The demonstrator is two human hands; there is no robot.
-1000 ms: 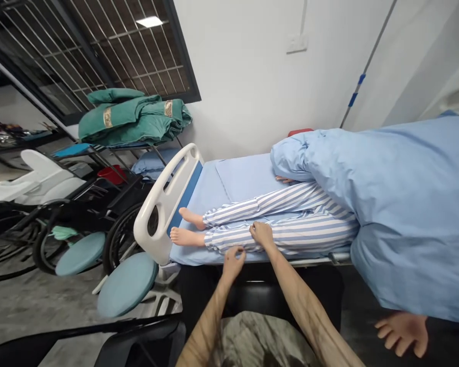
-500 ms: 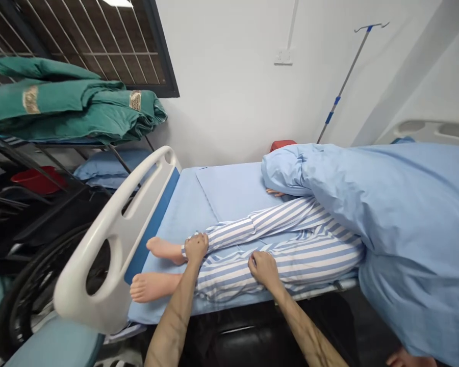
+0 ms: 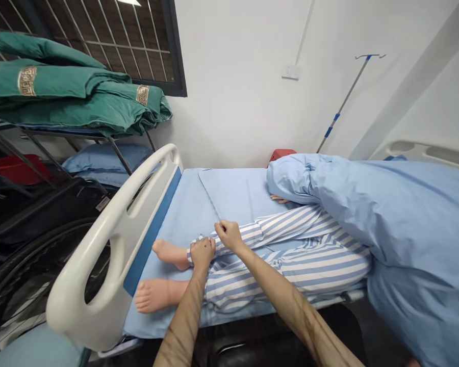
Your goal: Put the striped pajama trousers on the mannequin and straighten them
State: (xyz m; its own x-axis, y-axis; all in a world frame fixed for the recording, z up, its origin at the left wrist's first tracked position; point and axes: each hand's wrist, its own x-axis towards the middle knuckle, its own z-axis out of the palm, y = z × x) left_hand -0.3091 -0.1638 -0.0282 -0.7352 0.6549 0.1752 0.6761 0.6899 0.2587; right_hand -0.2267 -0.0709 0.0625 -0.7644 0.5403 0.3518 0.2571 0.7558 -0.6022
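A manikin lies on the bed in blue-and-white striped trousers (image 3: 290,278), with two bare feet, the far foot (image 3: 171,254) and the near foot (image 3: 158,295), towards the footboard. My left hand (image 3: 202,252) is closed over the far trouser leg just above the ankle. Beside it, my right hand (image 3: 231,235) is curled into a fist at the far leg's shin. Whatever is inside its fingers, if anything, is hidden. A light blue quilt (image 3: 416,224) covers the manikin's upper body, and some fingers (image 3: 279,199) show from under its edge.
At the left rises the white footboard (image 3: 110,239), with a wheelchair wheel (image 3: 30,285) behind it. Folded green bedding (image 3: 80,92) lies on a rack. An IV pole (image 3: 344,102) and a red object (image 3: 281,154) are by the wall. A pale green stool seat (image 3: 42,349) is at lower left.
My left hand went from the near leg to the far lower leg and closed there. My right hand moved from the near leg over to the far shin. The view came closer to the bed.
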